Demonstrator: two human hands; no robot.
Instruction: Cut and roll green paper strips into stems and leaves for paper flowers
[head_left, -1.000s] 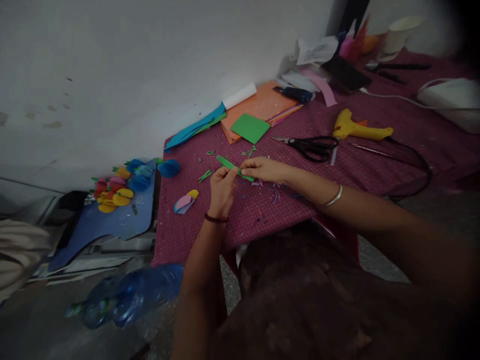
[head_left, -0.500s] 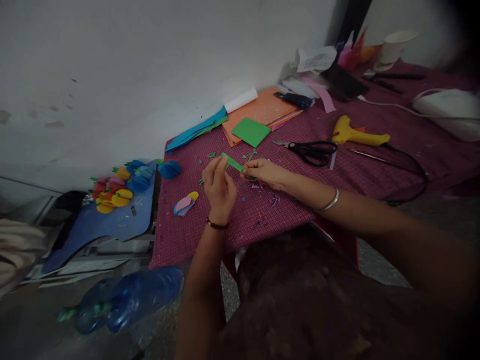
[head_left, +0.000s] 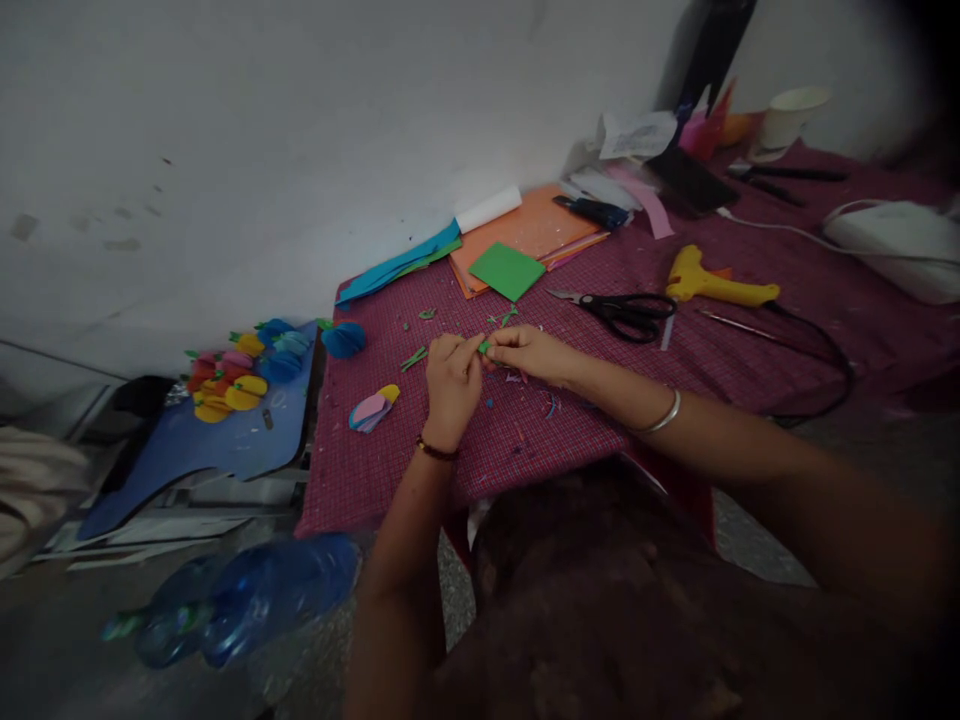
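Note:
A small piece of green paper (head_left: 484,347) shows between my two hands, which meet over the table. My right hand (head_left: 529,352) pinches it between thumb and fingertips. The fingers of my left hand (head_left: 454,380) close on its other side, hiding most of the piece. Thin green paper strips (head_left: 414,359) and small scraps lie around my hands on the checked red cloth (head_left: 367,470). Beyond them a green paper square (head_left: 507,271) rests on orange sheets (head_left: 540,230). Open-bladed black-handled scissors (head_left: 626,312) lie to the right.
Coloured paper petals (head_left: 373,408) and a blue paper ball (head_left: 344,340) lie at left. More paper balls (head_left: 229,380) sit on a blue board. At right are a yellow glue gun (head_left: 716,280), a cutter (head_left: 592,211) and a phone (head_left: 691,182). Blue bottles (head_left: 277,595) lie below.
The long green strip seen earlier between my hands now shows only as a small bit. My left fingers have come down from raised to meet my right fingertips.

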